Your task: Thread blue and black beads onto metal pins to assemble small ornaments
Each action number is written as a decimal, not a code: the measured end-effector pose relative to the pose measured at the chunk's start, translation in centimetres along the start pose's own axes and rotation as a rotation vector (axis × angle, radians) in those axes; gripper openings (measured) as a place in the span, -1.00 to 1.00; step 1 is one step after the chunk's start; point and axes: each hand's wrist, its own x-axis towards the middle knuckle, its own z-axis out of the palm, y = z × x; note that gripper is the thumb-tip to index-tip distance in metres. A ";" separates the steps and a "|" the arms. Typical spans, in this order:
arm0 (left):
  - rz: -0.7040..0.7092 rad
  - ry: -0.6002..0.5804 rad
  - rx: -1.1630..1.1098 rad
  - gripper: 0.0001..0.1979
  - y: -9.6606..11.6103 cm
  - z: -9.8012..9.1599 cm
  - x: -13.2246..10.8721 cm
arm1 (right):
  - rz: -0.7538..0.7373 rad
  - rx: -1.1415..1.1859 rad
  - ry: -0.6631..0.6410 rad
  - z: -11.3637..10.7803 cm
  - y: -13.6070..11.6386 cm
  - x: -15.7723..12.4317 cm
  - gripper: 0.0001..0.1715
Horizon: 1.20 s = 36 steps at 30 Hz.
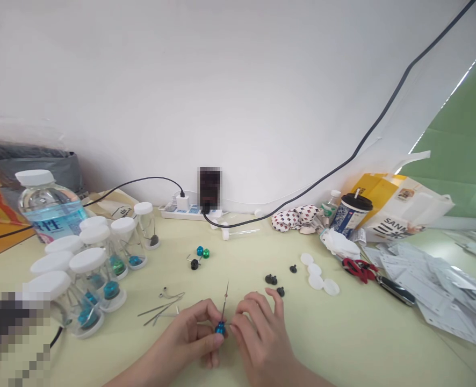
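Head view: left hand (pixel 185 334) pinches a blue-handled steel needle (pixel 221 328) upright above the worktop (pixel 354 344). Right hand (pixel 262 344) curled right beside it; can't tell if it's gripping. Loose metal pins (pixel 160 312) to the left, black plastic knobs (pixel 271 279) ahead.

Blurred: a dark block (pixel 209 188) against the wall and a patch (pixel 12 338) in the lower left corner. Cut off: the forearms (pixel 145 371) at the lower edge and the papers (pixel 443 290) at the right edge. Partly hidden: a small blue handle (pixel 220 328) between the left hand (pixel 185 336) and right hand (pixel 262 338).
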 end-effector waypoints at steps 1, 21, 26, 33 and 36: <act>-0.003 0.003 0.003 -0.79 0.0 0.0 0.0 | 0.007 0.006 -0.001 0.0 0.0 0.0 -0.83; -0.007 0.012 0.006 -0.78 0.1 0.1 -0.1 | -0.030 0.038 0.004 -0.2 0.0 0.2 -0.84; -0.004 0.010 0.010 -0.80 0.1 0.1 0.0 | -0.033 0.028 -0.005 -0.1 0.0 0.0 -0.84; 0.000 0.019 0.002 -0.77 0.0 0.1 -0.1 | -0.029 0.017 -0.017 -0.2 -0.1 0.2 -0.81; 0.001 0.021 0.005 -0.77 0.0 0.1 -0.1 | -0.023 0.028 -0.007 -0.2 -0.1 0.3 -0.81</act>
